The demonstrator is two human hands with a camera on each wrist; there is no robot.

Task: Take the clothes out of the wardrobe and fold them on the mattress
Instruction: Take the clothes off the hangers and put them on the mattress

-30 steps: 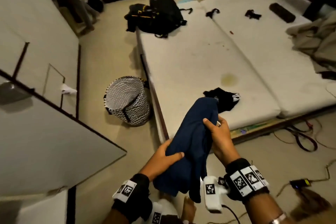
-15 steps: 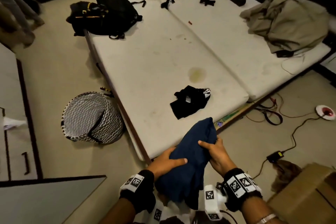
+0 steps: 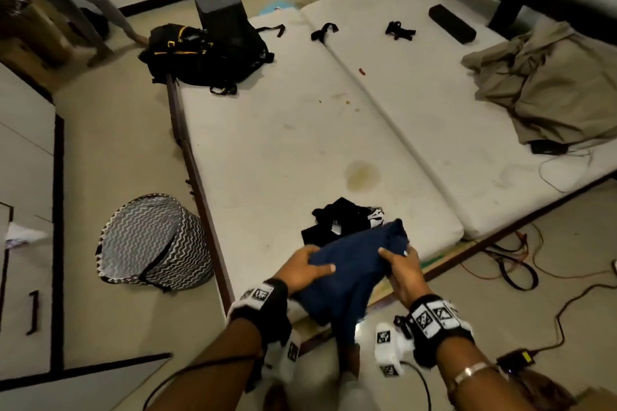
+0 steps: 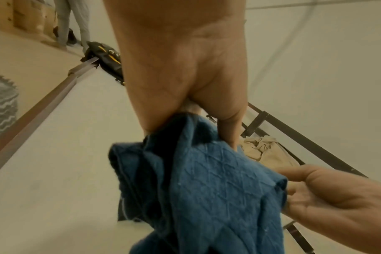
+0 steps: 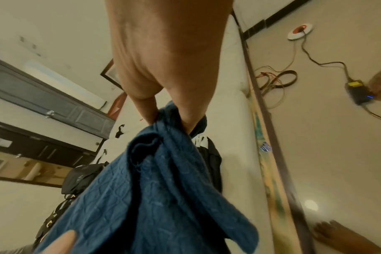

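Note:
A dark blue garment (image 3: 350,274) hangs bunched between both hands over the near corner of the white mattress (image 3: 283,143). My left hand (image 3: 305,265) grips its left side, thumb on top; the left wrist view shows the blue cloth (image 4: 207,180) pinched under the fingers. My right hand (image 3: 399,265) grips the right side, and in the right wrist view the blue fabric (image 5: 163,171) runs out of that grip. A black garment (image 3: 340,220) lies crumpled on the mattress just beyond the blue one.
A zigzag-patterned laundry basket (image 3: 153,240) stands on the floor left of the mattress. A black backpack (image 3: 207,53) sits at the far corner, a beige heap of cloth (image 3: 547,83) at the right. Cables (image 3: 521,264) trail on the floor to the right. White wardrobe doors (image 3: 26,177) stand at left.
The view has swung from the wardrobe towards the mattress. Both hands have carried the blue garment forward and lower, over the near mattress corner next to the black garment.

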